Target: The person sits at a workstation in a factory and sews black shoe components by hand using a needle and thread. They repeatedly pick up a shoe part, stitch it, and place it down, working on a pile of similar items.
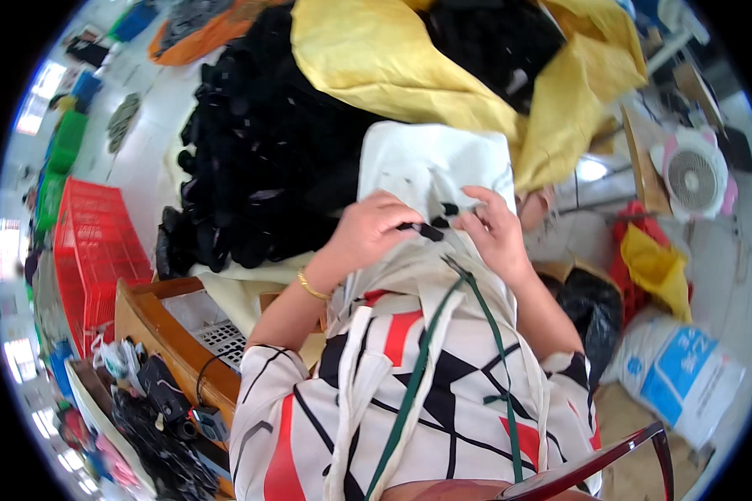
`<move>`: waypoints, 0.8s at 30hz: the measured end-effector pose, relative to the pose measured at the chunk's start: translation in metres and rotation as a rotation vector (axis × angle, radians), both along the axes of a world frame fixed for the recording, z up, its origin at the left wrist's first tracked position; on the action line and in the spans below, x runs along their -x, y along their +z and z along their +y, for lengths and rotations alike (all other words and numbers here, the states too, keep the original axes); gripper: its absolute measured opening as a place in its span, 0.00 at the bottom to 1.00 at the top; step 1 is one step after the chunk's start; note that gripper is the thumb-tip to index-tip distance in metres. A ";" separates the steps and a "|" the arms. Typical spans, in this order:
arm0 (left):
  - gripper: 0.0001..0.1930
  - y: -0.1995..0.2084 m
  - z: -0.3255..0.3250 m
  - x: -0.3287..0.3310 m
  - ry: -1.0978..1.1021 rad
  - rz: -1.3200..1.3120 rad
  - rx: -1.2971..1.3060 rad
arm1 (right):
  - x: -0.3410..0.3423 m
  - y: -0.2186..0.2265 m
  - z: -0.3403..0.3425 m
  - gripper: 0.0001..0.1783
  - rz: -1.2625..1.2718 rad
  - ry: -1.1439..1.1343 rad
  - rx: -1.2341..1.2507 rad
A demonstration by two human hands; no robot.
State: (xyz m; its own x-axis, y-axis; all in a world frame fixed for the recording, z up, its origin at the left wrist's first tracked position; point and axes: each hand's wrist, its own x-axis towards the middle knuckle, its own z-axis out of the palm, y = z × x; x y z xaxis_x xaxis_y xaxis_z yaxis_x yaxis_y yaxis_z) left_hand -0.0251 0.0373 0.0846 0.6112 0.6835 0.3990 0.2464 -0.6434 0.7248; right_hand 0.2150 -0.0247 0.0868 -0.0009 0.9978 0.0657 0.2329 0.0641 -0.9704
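My left hand [374, 227], with a gold bracelet at its wrist, is closed on a small black fabric strip [427, 230] that sticks out past the fingertips. Just to the right, my right hand [495, 232] has its fingers curled and the thumb drawn in. Whatever it may pinch is too small to make out. Another little black piece [449, 209] shows between the two hands, close to the right fingertips. Both hands are over a white cloth-like surface [434, 154] in front of my lap, which has a few dark specks.
A large heap of black fabric pieces [267, 150] lies ahead to the left. Beyond sits an open yellow sack [376, 58] with more black pieces. A red plastic crate [92, 250] and wooden drawer [167, 334] stand left; a fan [693, 171] and white-blue bag [677, 367] are right.
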 end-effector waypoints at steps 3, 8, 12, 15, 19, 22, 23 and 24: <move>0.11 0.007 0.002 -0.005 -0.037 0.038 -0.116 | -0.010 0.002 0.001 0.05 0.114 0.190 0.051; 0.12 0.012 0.001 -0.008 -0.067 0.072 -0.297 | -0.008 0.009 -0.003 0.05 0.008 0.342 0.166; 0.15 0.016 -0.002 -0.010 -0.066 0.084 -0.359 | -0.008 0.001 -0.003 0.07 -0.002 0.379 0.082; 0.16 0.018 -0.007 -0.010 -0.053 0.086 -0.386 | -0.008 0.003 -0.005 0.08 0.012 0.396 0.131; 0.17 0.021 -0.010 -0.011 -0.047 0.096 -0.383 | -0.009 0.007 -0.007 0.08 0.011 0.410 0.125; 0.17 0.018 -0.009 -0.012 -0.055 0.087 -0.383 | -0.010 0.004 -0.008 0.08 0.016 0.406 0.119; 0.17 0.018 -0.009 -0.012 -0.054 0.089 -0.384 | -0.010 0.003 -0.008 0.08 0.012 0.413 0.116; 0.17 0.018 -0.009 -0.012 -0.054 0.092 -0.385 | -0.011 0.003 -0.009 0.08 0.008 0.419 0.112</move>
State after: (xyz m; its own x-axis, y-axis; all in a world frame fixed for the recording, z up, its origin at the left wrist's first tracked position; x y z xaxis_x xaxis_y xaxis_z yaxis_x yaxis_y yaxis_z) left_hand -0.0131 0.0283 0.1031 0.6872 0.4602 0.5621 0.2570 -0.8778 0.4043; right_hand 0.2259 -0.0333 0.0897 -0.4074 0.9123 -0.0415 0.2017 0.0455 -0.9784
